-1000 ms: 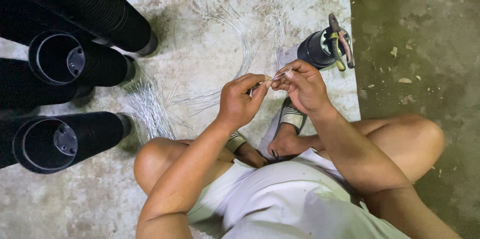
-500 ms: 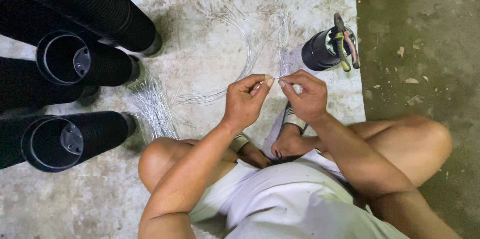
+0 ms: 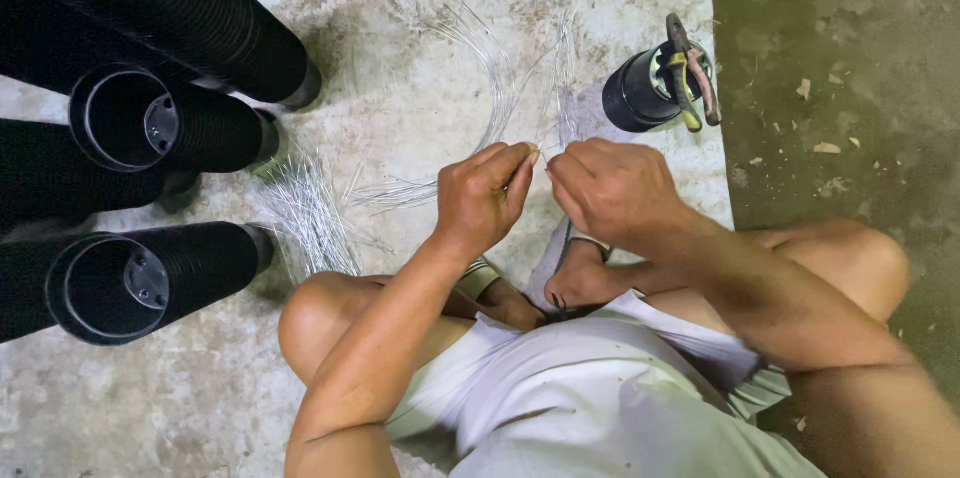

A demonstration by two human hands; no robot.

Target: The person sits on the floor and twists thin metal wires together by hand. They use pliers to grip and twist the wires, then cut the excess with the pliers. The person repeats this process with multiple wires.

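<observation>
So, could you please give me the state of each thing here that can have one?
left hand: grip pinched on the thin wires
right hand: closed, fingertips meeting the left's
wire bundle: lying loose on the concrete floor
pliers: resting across the small black pot
black pot stacks: lying on their sides, mouths open
</observation>
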